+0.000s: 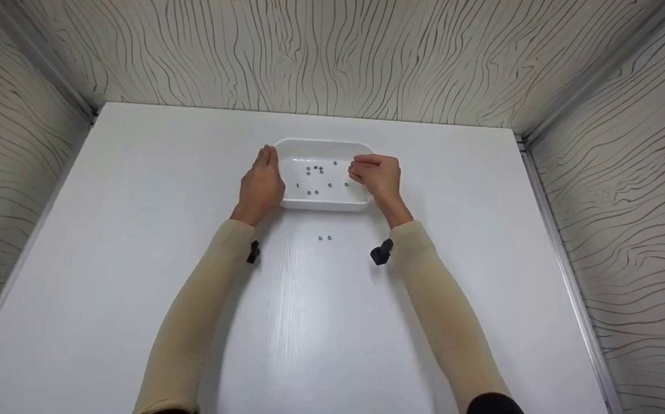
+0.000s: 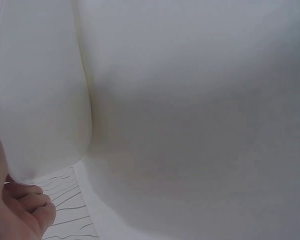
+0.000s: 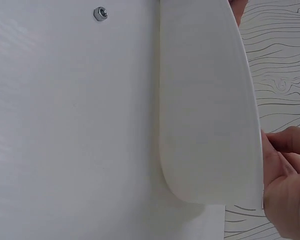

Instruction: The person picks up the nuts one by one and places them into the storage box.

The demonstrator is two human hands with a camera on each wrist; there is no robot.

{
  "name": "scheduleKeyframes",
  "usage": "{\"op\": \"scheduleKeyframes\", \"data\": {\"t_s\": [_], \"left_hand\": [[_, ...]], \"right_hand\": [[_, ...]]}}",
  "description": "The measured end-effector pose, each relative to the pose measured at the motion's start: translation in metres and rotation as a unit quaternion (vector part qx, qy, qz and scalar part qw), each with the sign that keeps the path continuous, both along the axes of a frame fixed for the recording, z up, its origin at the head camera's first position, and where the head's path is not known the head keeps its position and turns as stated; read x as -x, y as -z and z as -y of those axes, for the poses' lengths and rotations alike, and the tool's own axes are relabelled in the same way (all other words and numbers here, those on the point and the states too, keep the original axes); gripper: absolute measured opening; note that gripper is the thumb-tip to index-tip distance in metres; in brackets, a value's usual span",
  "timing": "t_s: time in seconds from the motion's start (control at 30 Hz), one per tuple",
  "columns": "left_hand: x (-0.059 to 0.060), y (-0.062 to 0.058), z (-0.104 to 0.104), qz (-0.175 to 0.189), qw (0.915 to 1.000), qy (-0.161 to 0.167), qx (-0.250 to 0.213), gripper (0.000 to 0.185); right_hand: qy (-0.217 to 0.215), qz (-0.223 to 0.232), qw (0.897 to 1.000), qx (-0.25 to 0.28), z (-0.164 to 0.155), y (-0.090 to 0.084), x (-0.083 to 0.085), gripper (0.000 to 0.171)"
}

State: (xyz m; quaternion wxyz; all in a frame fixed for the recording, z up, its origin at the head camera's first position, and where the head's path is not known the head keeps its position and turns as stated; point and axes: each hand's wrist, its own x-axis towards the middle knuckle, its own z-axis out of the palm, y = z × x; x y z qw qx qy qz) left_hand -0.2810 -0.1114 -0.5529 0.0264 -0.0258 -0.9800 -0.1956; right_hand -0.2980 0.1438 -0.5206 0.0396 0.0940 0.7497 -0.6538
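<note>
A white tray (image 1: 323, 204) with rounded corners stands toward the back of the white table, and several small metal hex nuts (image 1: 330, 185) lie spread over its floor. My left hand (image 1: 261, 187) holds the tray's left end, its fingers along the outer wall; the thumb is hidden. In the left wrist view the bent fingers (image 2: 35, 205) show beside the tray's corner. Over the tray's right end, my right hand (image 1: 379, 175) pinches a tiny grey piece, seemingly a nut, between thumb and fingertips. The tray wall partly hides this hand in the right wrist view.
Two more nuts (image 1: 325, 238) lie side by side on the table (image 1: 309, 322) in front of the tray; one nut (image 3: 101, 14) shows in the right wrist view. Wood-patterned panels (image 1: 309, 63) enclose the table at the back and sides.
</note>
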Motion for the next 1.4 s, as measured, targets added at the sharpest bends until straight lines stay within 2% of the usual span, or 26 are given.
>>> {"op": "scheduleKeyframes", "data": {"t_s": [0.53,0.63,0.8,1.0,1.2,1.4], "left_hand": [[0.000,-0.001,0.001,0.012,0.9998,-0.004,-0.016,0.055],[0.000,-0.002,0.000,0.017,0.9997,-0.005,-0.018,0.056],[-0.001,-0.002,-0.001,0.016,0.9997,-0.009,-0.014,0.055],[0.000,-0.001,-0.001,0.019,0.9994,-0.016,-0.023,0.055],[0.000,-0.001,-0.001,0.018,0.9995,-0.014,-0.021,0.056],[-0.001,-0.001,-0.001,0.017,0.9997,-0.012,-0.015,0.056]], "right_hand": [[-0.013,-0.082,0.995,-0.048,-0.002,-0.011,-0.009,0.022],[-0.025,-0.111,0.990,-0.083,-0.003,-0.016,-0.014,0.019],[-0.053,-0.152,0.976,-0.149,-0.004,-0.025,-0.027,0.017],[-0.099,-0.180,0.963,-0.173,-0.003,-0.029,-0.043,0.021],[-0.173,-0.234,0.935,-0.204,-0.002,-0.026,-0.058,0.023],[-0.235,-0.279,0.894,-0.260,0.002,-0.019,-0.077,0.024]]}}
